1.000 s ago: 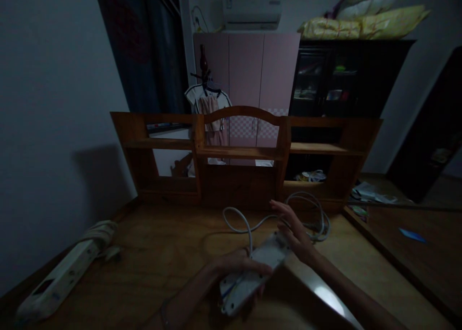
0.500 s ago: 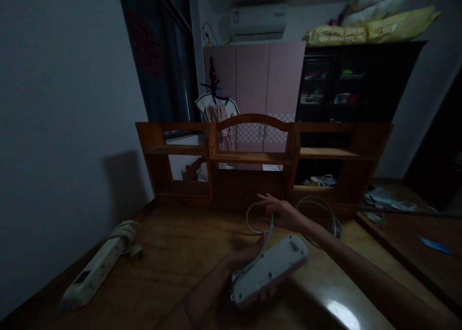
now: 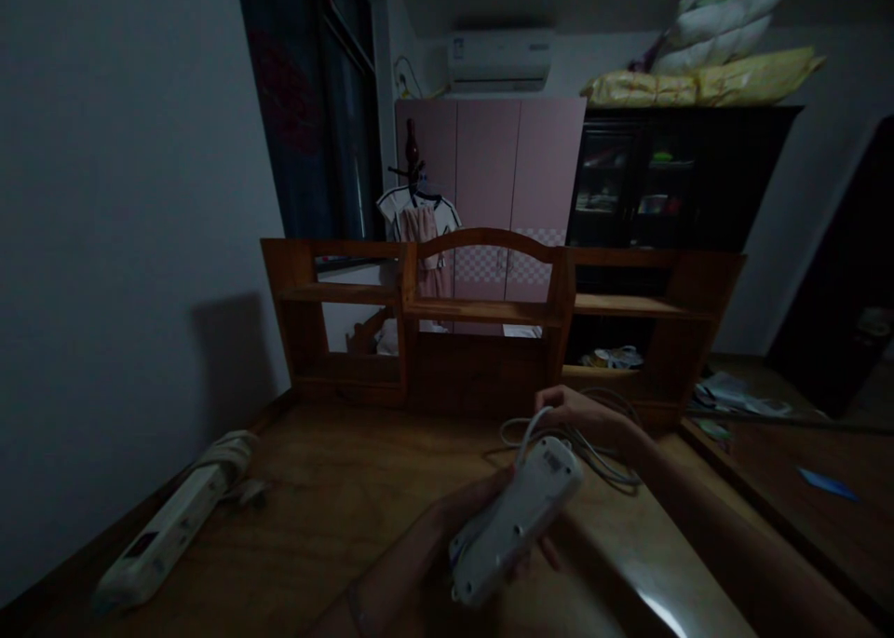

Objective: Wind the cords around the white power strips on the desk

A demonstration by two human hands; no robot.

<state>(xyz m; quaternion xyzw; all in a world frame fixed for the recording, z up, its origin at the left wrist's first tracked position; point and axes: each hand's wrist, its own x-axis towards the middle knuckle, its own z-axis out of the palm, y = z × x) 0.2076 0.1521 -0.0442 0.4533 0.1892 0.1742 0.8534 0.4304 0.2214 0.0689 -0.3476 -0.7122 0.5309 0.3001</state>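
Observation:
My left hand (image 3: 481,503) is closed around a white power strip (image 3: 517,526), gripping it from below and the side, with its screwed underside turned up. A pale cord (image 3: 529,436) leaves the strip's far end and bends up to my right hand (image 3: 579,413). The fingers of that hand are pinched on the cord, just beyond the strip. More of the cord lies in loose loops (image 3: 615,475) on the wooden desk (image 3: 328,489), behind and below my right hand. Part of the cord also runs along the strip's left side, partly hidden by my left hand.
Another white power strip (image 3: 164,536), its cord wound round the far end, lies on the left by the wall. A wooden shelf unit (image 3: 481,312) stands along the desk's back edge. A blue packet (image 3: 828,482) lies on a brown surface at right.
My right hand has moved right and slightly down, drawing the cord from a round loop into a bend near the strip. The strip has tilted more steeply in my left hand.

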